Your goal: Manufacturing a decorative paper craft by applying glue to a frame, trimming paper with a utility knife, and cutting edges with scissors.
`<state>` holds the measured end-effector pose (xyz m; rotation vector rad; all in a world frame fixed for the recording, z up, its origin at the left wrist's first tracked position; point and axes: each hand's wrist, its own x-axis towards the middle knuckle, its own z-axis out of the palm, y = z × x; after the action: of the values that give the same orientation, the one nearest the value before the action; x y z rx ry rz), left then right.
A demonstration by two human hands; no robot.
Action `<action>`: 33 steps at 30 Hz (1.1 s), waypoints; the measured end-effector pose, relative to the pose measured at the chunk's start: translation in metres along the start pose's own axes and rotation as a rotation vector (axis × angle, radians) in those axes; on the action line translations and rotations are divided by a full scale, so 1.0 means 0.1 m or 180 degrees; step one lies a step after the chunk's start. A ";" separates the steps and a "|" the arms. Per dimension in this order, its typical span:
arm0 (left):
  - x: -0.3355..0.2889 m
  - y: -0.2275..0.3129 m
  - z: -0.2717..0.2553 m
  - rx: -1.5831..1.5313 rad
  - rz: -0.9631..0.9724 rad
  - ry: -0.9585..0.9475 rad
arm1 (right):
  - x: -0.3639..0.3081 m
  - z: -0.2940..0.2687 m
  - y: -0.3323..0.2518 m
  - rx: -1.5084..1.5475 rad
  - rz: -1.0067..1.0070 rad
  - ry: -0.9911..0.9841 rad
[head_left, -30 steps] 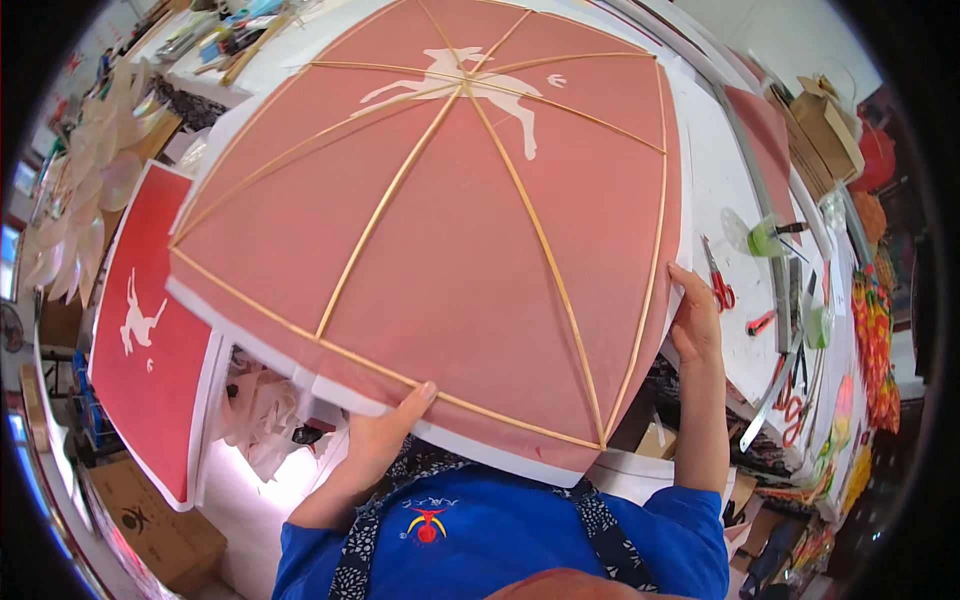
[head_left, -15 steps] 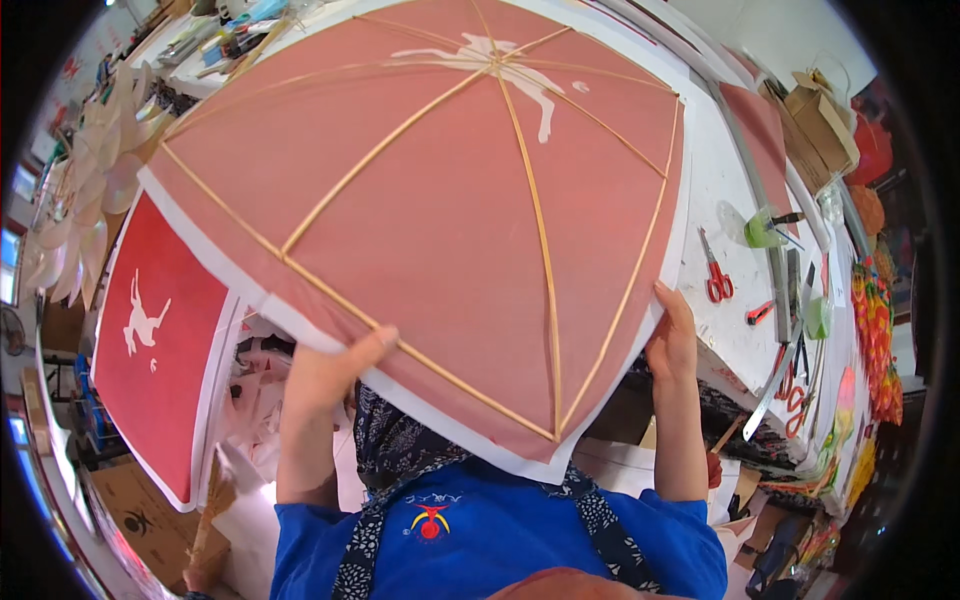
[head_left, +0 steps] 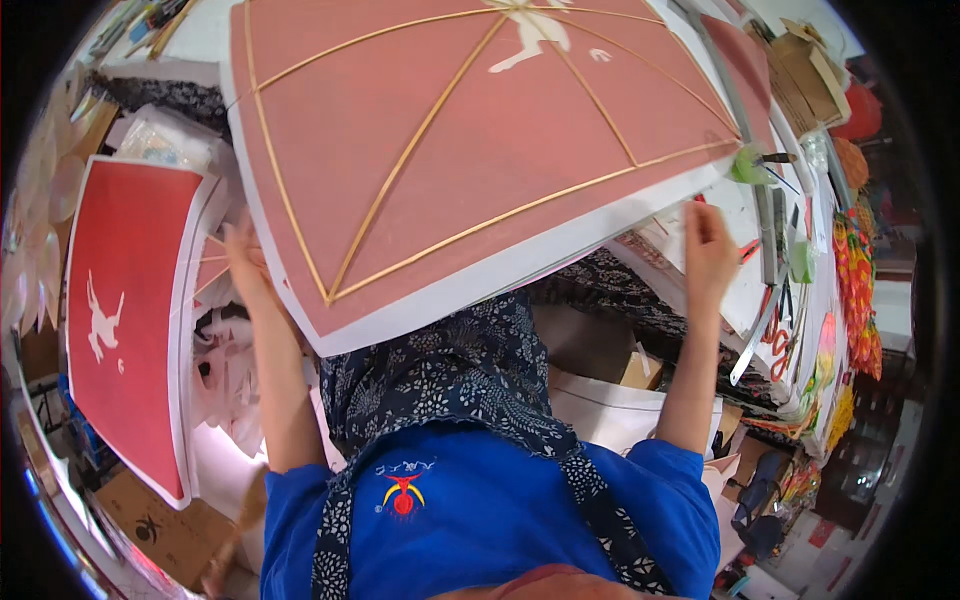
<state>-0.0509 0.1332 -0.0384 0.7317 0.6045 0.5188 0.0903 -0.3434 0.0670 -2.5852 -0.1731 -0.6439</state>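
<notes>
A large pinkish-red kite (head_left: 400, 200) with a white border and thin bamboo strips across it lies tilted in front of me, one corner pointing toward my body. At its left edge my left hand (head_left: 248, 262) is closed on the border, some fingers hidden. My right hand (head_left: 708, 255) is off the kite, over the worktable to the right. Its fingers are curled at the red handle of the scissors (head_left: 698, 199), mostly covered by the hand and slightly blurred. A pale animal figure (head_left: 535, 40) shows on the kite's far part.
A second red kite (head_left: 135, 300) with a pale figure stands at the left. On the worktable (head_left: 740, 205) at right are a red cutter (head_left: 750, 250), a green cup with a brush (head_left: 750, 165), a metal ruler (head_left: 755, 335) and more scissors (head_left: 780, 345). A cardboard box (head_left: 805, 75) stands beyond.
The kite has turned and shifted to the right and away from me. My right hand has let go of its edge and moved to the scissors. My left hand has slid along the left edge.
</notes>
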 end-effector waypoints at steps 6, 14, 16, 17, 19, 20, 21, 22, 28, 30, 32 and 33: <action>-0.74 -0.11 -0.10 -0.0330 -0.0524 -0.0078 | 0.19 -0.02 0.73 -0.1544 -0.0057 -0.0411; -0.44 0.23 0.23 0.1833 -0.0322 -0.1042 | 0.20 -0.22 0.68 -0.1313 0.0030 -0.0883; -0.53 0.19 0.20 0.1934 -0.0280 -0.0958 | 0.24 -0.30 0.72 -0.1396 0.0016 -0.1050; -0.58 0.17 0.16 0.2104 -0.0328 -0.0916 | 0.27 -0.37 0.74 -0.1584 0.0182 -0.1211; -0.72 0.12 0.05 0.1704 -0.0356 -0.0880 | 0.24 -0.50 0.73 -0.1457 0.0328 -0.1363; -0.80 0.08 -0.01 0.1478 -0.0357 -0.0842 | 0.16 -0.56 0.68 -0.0928 0.0814 -0.1546; -0.89 0.08 -0.08 0.1466 -0.0421 -0.0864 | 0.05 -0.61 0.61 -0.0258 0.1177 -0.1681; -0.96 0.04 -0.11 0.1479 -0.0477 -0.0732 | -0.06 -0.63 0.52 0.0293 0.1736 -0.1719; -1.17 -0.32 0.15 0.1071 -0.0430 -0.0660 | -1.10 0.05 -0.42 0.3815 0.1994 -0.2053; -1.13 -0.47 0.43 0.1160 -0.0054 -0.0779 | -1.14 0.25 -0.63 0.3960 0.1709 -0.1968; -1.03 -0.58 0.72 0.1148 -0.0151 -0.0870 | -1.13 0.31 -0.76 0.3900 0.1556 -0.1631; -1.00 -0.65 0.87 0.1131 -0.0243 -0.0854 | -1.13 0.30 -0.79 0.3815 0.1480 -0.1482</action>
<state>-0.0492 -0.0100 -0.0029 1.0905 0.4748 0.2367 -0.0148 -0.2600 0.0227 -1.4582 -0.0587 0.2319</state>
